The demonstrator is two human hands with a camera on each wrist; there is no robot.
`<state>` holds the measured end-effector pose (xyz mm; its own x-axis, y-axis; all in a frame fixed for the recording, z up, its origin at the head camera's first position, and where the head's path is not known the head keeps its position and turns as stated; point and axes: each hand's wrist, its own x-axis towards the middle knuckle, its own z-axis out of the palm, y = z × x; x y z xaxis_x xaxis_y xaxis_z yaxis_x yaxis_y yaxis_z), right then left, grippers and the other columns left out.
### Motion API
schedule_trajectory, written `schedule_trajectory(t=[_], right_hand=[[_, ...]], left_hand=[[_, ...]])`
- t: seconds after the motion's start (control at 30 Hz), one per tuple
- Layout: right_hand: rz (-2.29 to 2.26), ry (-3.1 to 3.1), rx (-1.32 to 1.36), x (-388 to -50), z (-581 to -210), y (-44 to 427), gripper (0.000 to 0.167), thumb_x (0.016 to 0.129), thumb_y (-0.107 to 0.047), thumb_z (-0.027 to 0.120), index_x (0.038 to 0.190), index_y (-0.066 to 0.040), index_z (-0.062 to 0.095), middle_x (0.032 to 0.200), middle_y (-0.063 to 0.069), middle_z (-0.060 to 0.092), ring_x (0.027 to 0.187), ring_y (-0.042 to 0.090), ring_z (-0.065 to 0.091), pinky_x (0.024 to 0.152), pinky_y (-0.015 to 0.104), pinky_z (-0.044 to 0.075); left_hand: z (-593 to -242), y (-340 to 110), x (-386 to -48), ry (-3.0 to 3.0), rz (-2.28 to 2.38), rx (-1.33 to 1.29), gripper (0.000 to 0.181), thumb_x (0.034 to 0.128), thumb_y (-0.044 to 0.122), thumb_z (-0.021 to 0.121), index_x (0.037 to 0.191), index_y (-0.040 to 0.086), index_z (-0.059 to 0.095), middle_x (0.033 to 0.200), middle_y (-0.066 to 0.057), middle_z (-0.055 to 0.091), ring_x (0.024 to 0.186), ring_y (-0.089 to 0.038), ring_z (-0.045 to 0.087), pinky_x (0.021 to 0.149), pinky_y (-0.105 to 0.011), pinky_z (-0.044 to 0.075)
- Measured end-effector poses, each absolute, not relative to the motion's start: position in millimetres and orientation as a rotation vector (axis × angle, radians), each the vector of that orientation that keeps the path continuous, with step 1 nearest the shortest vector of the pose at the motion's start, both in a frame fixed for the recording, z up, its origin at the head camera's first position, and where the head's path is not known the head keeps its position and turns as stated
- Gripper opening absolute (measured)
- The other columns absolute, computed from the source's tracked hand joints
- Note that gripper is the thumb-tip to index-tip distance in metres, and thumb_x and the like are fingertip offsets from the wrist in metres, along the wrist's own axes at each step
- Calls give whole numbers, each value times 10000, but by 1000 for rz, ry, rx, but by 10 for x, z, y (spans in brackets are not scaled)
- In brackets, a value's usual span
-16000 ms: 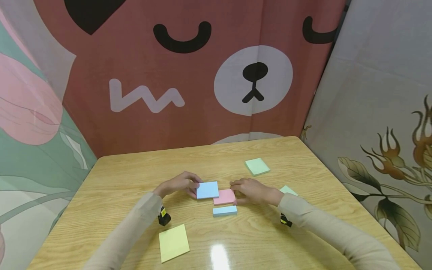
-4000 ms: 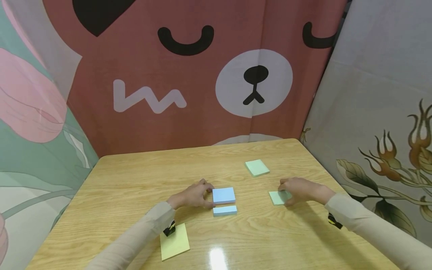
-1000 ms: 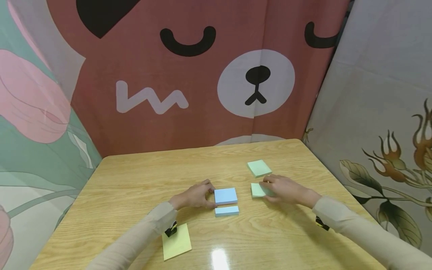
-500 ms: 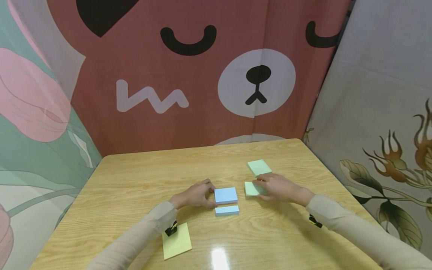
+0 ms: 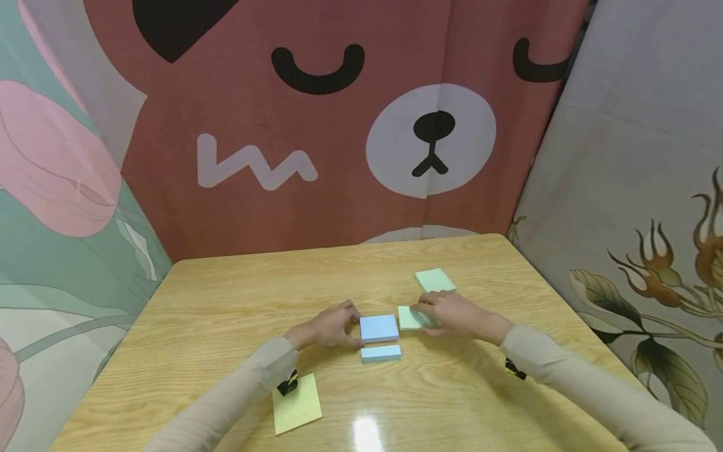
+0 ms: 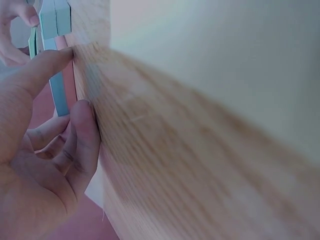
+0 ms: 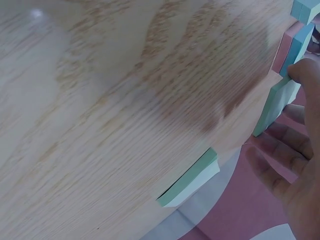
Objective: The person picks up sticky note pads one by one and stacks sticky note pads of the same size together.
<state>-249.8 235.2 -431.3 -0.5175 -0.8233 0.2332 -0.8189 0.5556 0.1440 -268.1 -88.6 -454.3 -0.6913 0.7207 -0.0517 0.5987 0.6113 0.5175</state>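
Mid-table, a blue sticky note pad lies flat on a pink sticky note pad, which the head view hides. My left hand holds this stack at its left side, thumb at the near corner and a finger at the far one. Just to the right, my right hand pinches a green sticky note pad by its near and far edges. That pad looks slightly raised off the table, close to the blue pad's right edge. In front of the stack sits a narrow light-blue block of notes.
A second green pad lies farther back, right behind my right hand. Near the front left, a yellow pad lies partly under my left wrist. The wooden table ends at a patterned cloth behind it.
The right hand has carried the green pad leftward from the table's right side up to the blue pad. Earlier the blue pad was put on the pink one; the left hand stays there.
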Motion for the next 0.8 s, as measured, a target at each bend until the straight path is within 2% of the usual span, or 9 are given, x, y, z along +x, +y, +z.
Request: schedule_trajectory(t=[0.2, 0.43, 0.8], right_hand=[[2, -2519, 1385, -2501, -4303, 2293, 455, 882, -328, 751, 1232, -52, 662, 1061, 50, 632, 878, 192, 638, 799, 404, 548], [-3, -2466, 1411, -2530, -4310, 2207, 445, 886, -330, 743, 1224, -51, 666, 1051, 47, 636, 862, 170, 628, 755, 352, 540], [48, -2474, 1441, -2559, -4284, 2031, 446, 897, -358, 733, 1230, -69, 667, 1090, 49, 649, 935, 178, 634, 796, 337, 541]], left_hand=[[-4526, -887, -2674, 2566, 709, 1067, 570, 862, 367, 769, 1253, -3, 582, 1181, -60, 507, 889, -160, 508, 790, -292, 463], [-4520, -870, -2677, 2581, 691, 1073, 582, 862, 390, 767, 1259, 6, 584, 1177, -30, 507, 938, -143, 527, 837, -305, 476], [-4532, -863, -2675, 2612, 666, 1053, 560, 849, 399, 782, 1231, 34, 597, 1155, -10, 517, 1012, -166, 566, 880, -336, 486]])
